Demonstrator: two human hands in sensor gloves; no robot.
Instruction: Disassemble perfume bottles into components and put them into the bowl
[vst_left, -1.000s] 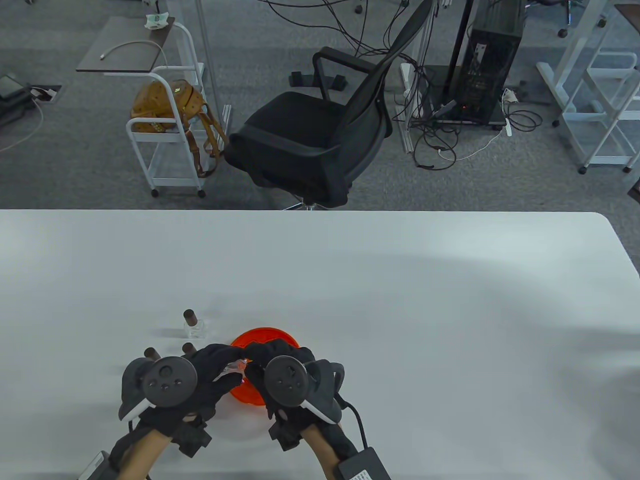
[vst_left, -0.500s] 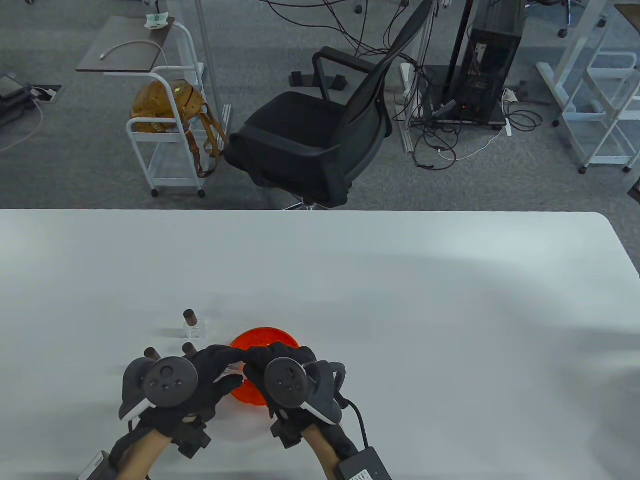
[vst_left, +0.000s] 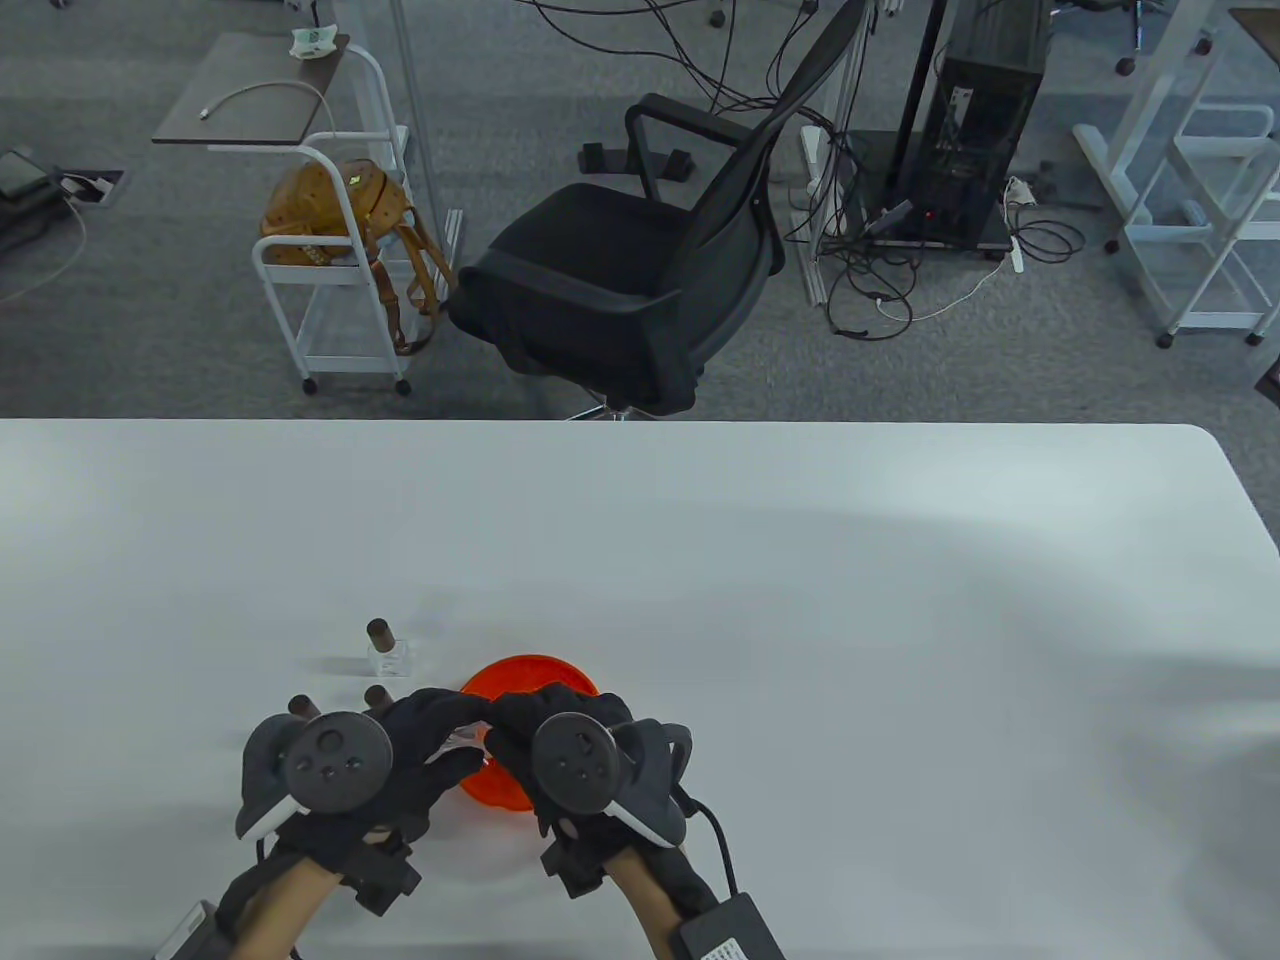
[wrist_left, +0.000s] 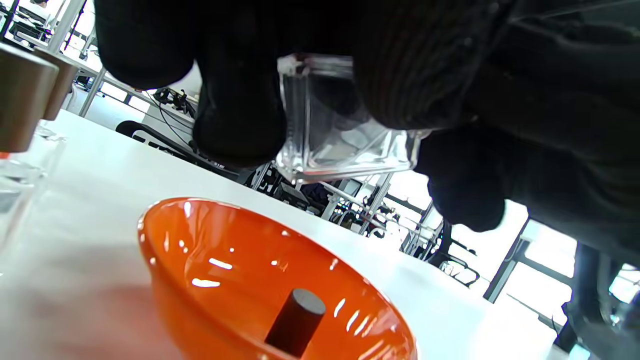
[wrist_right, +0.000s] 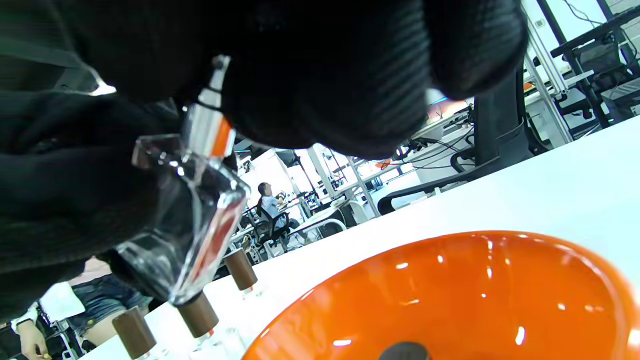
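Over the orange bowl (vst_left: 515, 790) both gloved hands hold one clear glass perfume bottle (vst_left: 466, 737). My left hand (vst_left: 437, 738) grips the square glass body (wrist_left: 340, 130) between fingers and thumb. My right hand (vst_left: 522, 722) curls round the silver spray neck (wrist_right: 206, 131) at the bottle's top. The bottle (wrist_right: 182, 227) hangs tilted above the bowl's rim (wrist_right: 450, 240). A dark cap (wrist_left: 296, 321) lies inside the bowl (wrist_left: 200, 260). Three capped bottles stand to the left: one (vst_left: 386, 650) behind, two caps (vst_left: 377, 694) (vst_left: 301, 707) beside my left hand.
The white table (vst_left: 800, 600) stretches wide to the right and behind the bowl. Beyond its far edge stand a black office chair (vst_left: 640, 260) and a white cart (vst_left: 340, 250) with a brown bag.
Both hands stay almost still over the bowl. The fingers have drawn slightly closer over the bottle, hiding more of it.
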